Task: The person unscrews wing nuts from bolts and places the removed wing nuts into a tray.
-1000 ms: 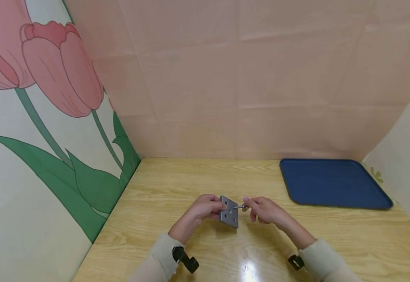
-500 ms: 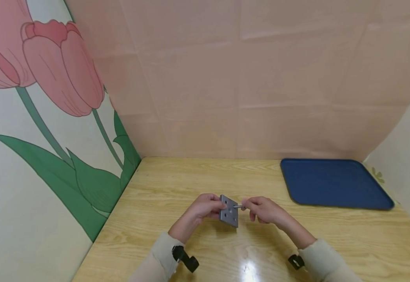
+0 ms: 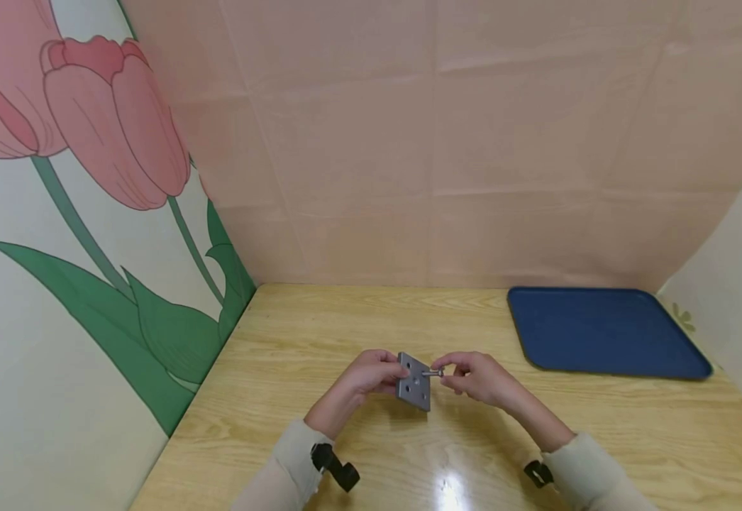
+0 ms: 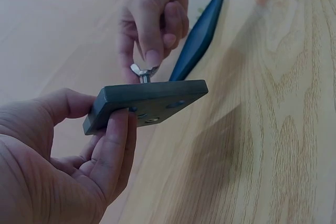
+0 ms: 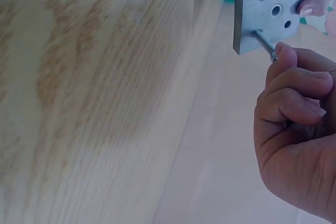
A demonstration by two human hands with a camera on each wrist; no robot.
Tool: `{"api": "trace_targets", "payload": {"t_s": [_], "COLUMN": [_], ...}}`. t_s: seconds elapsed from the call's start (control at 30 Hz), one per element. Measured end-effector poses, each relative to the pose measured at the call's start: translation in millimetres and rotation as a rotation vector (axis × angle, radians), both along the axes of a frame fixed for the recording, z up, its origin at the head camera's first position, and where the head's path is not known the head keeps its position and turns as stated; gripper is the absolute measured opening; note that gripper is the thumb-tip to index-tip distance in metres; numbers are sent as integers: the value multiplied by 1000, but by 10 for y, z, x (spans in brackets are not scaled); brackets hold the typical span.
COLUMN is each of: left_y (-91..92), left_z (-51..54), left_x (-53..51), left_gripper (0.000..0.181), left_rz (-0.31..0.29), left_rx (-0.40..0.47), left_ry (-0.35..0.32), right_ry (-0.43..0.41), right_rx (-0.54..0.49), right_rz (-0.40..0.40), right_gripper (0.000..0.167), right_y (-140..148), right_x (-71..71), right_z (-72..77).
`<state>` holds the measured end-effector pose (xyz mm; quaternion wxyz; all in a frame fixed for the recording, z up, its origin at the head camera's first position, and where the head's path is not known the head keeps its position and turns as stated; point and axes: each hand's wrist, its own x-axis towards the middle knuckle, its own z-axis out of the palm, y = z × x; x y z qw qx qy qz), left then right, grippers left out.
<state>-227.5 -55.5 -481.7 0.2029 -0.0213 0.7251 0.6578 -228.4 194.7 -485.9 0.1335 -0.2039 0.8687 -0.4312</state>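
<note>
My left hand (image 3: 369,377) grips a square grey metal plate (image 3: 413,389) by its left side, holding it above the table on edge, with the thumb on the holed face. A silvery wing screw (image 4: 145,78) sticks out of one corner hole of the plate. My right hand (image 3: 482,381) is at its winged head, thumb and index finger curled about the wings; in the left wrist view the thumb tip touches a wing. The right wrist view shows the shank (image 5: 265,44) entering the plate, with several other holes beside it. How deep it sits cannot be told.
A dark blue tray (image 3: 607,333) lies at the back right of the wooden table (image 3: 320,319). A pinkish sheet (image 3: 428,142) hangs behind, and a wall with painted tulips (image 3: 109,128) stands on the left.
My right thumb and index finger have spread and shifted round the screw's head, so the wings now show between them. The left hand and plate have hardly moved.
</note>
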Motion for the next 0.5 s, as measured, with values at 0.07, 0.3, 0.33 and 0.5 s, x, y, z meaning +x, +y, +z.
{"api": "trace_targets", "payload": {"t_s": [0.07, 0.3, 0.33, 0.5], "left_y": [4, 17, 17, 22], "left_z": [1, -1, -4, -19], "left_x": [4, 2, 2, 3], "left_gripper": [17, 18, 18, 18], "left_rz": [2, 2, 2, 3], "left_rx": [0, 0, 0, -4], "left_ry": [3, 7, 7, 6], "right_ry": [19, 44, 40, -8], "right_rx": [2, -14, -16, -19], "right_rz": [9, 30, 27, -57], "right_gripper": [21, 20, 20, 35], "right_y": [2, 17, 17, -7], "right_x": [2, 18, 19, 19], "right_z": [-2, -1, -1, 22]}}
